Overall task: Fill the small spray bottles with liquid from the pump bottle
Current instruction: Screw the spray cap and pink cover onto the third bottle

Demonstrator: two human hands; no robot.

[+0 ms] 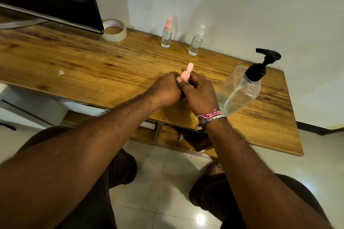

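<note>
Above the table [93, 65], both hands gripping pink sprayer [186, 74]

pink-capped spray bottle [186, 74] upright, pump bottle [240, 90] beside

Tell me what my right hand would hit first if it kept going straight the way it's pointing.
Probably nothing soon: the right hand points up-left across bare wooden desk. The pink-capped spray bottle is nearest that line, though depth is unclear.
</note>
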